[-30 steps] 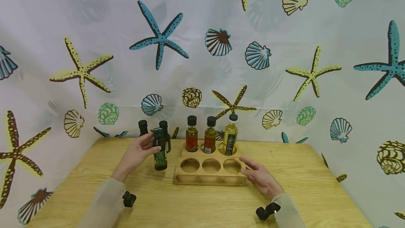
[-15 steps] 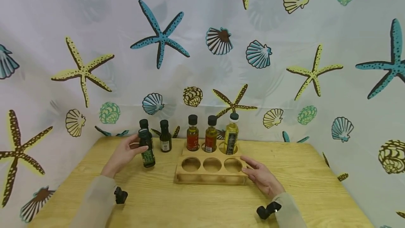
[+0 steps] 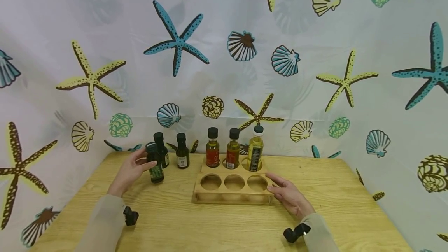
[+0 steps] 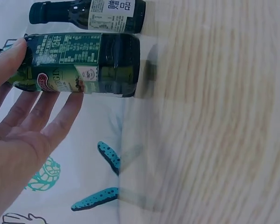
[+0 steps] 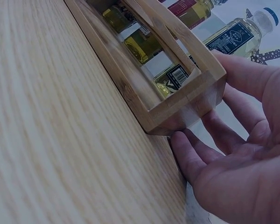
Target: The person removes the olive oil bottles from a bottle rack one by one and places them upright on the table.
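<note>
My left hand (image 3: pixel 128 170) grips a dark green bottle (image 3: pixel 156 171) between thumb and fingers. The left wrist view shows its green printed label; its base is close to the tabletop, and I cannot tell if they touch. Just behind stands another dark bottle (image 3: pixel 163 154), and a third dark bottle (image 3: pixel 182 158) with a white label is to its right. My right hand (image 3: pixel 291 197) holds the right end of a two-step wooden bottle rack (image 3: pixel 231 197). Two red-labelled bottles (image 3: pixel 212 155) and a yellow oil bottle (image 3: pixel 255 154) fill its back row; the three front holes hold nothing.
Everything stands on a light wooden table (image 3: pixel 210 228). A white curtain (image 3: pixel 224 77) printed with starfish and shells hangs behind the table and along both sides. A black wrist camera (image 3: pixel 131 216) is on the left sleeve, another camera (image 3: pixel 296 232) on the right.
My left hand has carried the green bottle left, away from the rack, and lowered it in front of the leftmost dark bottle. My right hand stays at the rack's end.
</note>
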`<control>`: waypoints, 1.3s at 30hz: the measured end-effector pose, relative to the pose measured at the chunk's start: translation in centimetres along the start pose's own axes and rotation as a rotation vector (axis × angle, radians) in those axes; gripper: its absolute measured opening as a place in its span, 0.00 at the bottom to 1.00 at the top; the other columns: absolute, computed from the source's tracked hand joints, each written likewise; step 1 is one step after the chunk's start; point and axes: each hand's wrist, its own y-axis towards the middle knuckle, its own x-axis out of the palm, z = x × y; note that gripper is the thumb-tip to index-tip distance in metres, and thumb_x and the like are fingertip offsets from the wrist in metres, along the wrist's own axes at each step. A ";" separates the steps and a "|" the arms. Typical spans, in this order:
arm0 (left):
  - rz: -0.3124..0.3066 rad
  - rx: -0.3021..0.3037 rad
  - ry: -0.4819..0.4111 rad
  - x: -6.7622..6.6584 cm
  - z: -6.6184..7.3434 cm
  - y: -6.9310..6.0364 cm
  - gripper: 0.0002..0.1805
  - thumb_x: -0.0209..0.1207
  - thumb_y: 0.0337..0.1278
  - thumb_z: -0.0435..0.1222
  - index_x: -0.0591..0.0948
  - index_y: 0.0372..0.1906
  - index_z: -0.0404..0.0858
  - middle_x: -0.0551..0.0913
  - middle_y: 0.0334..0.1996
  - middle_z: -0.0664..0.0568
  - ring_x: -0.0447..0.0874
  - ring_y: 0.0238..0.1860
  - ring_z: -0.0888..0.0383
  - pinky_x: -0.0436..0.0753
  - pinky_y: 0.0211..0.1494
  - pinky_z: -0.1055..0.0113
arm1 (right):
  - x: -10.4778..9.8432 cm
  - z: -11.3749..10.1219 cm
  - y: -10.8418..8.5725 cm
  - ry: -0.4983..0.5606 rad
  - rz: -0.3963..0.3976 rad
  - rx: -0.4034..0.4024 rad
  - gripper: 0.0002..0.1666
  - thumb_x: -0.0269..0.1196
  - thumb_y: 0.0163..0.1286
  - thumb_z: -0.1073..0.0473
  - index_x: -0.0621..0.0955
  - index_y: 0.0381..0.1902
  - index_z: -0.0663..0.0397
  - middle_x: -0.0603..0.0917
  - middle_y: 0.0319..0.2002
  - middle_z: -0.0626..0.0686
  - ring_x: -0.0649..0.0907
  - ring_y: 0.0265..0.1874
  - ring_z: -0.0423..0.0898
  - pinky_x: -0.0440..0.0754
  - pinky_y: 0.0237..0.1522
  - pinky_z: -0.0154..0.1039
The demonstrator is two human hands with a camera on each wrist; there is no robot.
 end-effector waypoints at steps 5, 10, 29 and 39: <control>0.067 -0.017 -0.004 -0.3 -0.8 0.2 0.51 0.60 0.65 0.50 0.42 0.79 0.39 0.51 0.75 0.30 0.53 0.72 0.31 0.64 0.68 0.36 | 0.1 0.0 -0.1 0.004 -0.012 0.005 0.38 0.61 0.71 0.63 0.61 0.76 0.55 0.44 0.79 0.60 0.43 0.78 0.59 0.49 0.75 0.57; 0.127 -0.015 -0.014 -0.7 -1.2 0.6 0.49 0.59 0.67 0.49 0.43 0.79 0.36 0.52 0.74 0.29 0.55 0.71 0.30 0.66 0.67 0.37 | 0.1 -0.1 -0.1 0.000 0.003 0.007 0.37 0.60 0.71 0.64 0.62 0.75 0.55 0.44 0.79 0.60 0.45 0.77 0.59 0.51 0.75 0.58; 0.216 -0.014 0.040 -2.5 -2.3 2.5 0.45 0.59 0.68 0.39 0.46 0.78 0.32 0.54 0.73 0.26 0.58 0.70 0.28 0.69 0.66 0.37 | 0.0 -0.2 0.0 -0.023 0.025 0.011 0.35 0.59 0.72 0.64 0.64 0.75 0.53 0.45 0.79 0.60 0.51 0.77 0.59 0.50 0.75 0.59; 0.162 -0.043 0.049 -3.2 -2.3 3.1 0.44 0.55 0.71 0.40 0.42 0.78 0.34 0.51 0.73 0.25 0.54 0.71 0.27 0.68 0.67 0.37 | 0.0 -0.3 -0.2 -0.015 -0.014 0.004 0.37 0.59 0.72 0.63 0.61 0.76 0.55 0.44 0.79 0.60 0.44 0.77 0.60 0.46 0.75 0.58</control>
